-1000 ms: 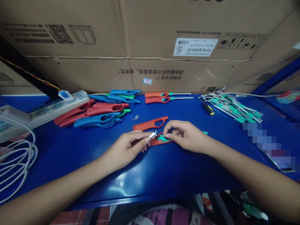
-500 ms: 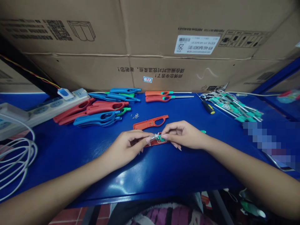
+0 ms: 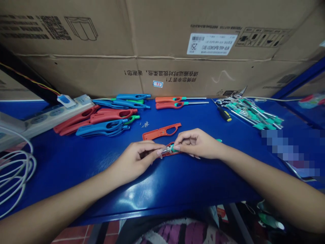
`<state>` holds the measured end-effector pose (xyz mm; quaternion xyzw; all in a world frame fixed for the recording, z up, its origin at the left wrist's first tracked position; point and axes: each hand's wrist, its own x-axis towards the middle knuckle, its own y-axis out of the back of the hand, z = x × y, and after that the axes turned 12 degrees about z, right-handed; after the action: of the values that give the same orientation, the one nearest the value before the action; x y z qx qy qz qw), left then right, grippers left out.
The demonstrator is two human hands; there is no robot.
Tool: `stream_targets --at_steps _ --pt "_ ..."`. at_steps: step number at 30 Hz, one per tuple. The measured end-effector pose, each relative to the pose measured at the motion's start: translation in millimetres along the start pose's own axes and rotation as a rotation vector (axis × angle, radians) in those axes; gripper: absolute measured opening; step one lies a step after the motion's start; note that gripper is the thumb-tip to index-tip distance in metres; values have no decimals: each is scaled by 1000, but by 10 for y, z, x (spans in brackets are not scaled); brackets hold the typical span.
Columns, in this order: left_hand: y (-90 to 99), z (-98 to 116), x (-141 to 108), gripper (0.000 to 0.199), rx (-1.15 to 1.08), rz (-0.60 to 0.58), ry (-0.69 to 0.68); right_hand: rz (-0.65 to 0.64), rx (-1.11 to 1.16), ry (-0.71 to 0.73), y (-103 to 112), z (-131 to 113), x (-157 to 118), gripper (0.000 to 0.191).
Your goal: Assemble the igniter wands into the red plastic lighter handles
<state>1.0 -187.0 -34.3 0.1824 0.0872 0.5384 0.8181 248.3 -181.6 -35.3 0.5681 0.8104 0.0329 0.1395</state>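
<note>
Over an orange lighter shell half [image 3: 175, 153] on the table, my left hand [image 3: 139, 156] pinches a small clear fuel tank [image 3: 166, 149] between thumb and fingers. My right hand [image 3: 200, 144] is closed in a pinch at the green lighter part [image 3: 172, 148], just right of the tank. The fingertips hide much of both parts and of the shell under them. Behind my hands lies the other orange shell half [image 3: 153, 134], with its trigger opening to the right. A green tip [image 3: 219, 140] shows past my right hand.
Red shells [image 3: 113, 116] and blue shells [image 3: 101, 128] are piled at left, beside a power strip [image 3: 58, 113] and coiled white cable [image 3: 19, 169]. Two orange lighters [image 3: 169, 105], small screws [image 3: 145, 124], a screwdriver [image 3: 224, 114] and green-ended metal rods [image 3: 250, 110] lie toward the cardboard [image 3: 162, 64].
The view has shifted slightly. Both hands keep their pinches over the shell, the tank and green part moving only a little. A white wire seen below the green part is now out of sight.
</note>
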Motion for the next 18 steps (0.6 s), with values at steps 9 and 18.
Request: stream_targets --at_steps 9,18 --pt "-2 -3 -5 26 5 -11 -8 -23 -13 18 23 46 0 37" --pt "2 -4 -8 27 12 0 -3 -28 -50 19 22 32 -2 30"
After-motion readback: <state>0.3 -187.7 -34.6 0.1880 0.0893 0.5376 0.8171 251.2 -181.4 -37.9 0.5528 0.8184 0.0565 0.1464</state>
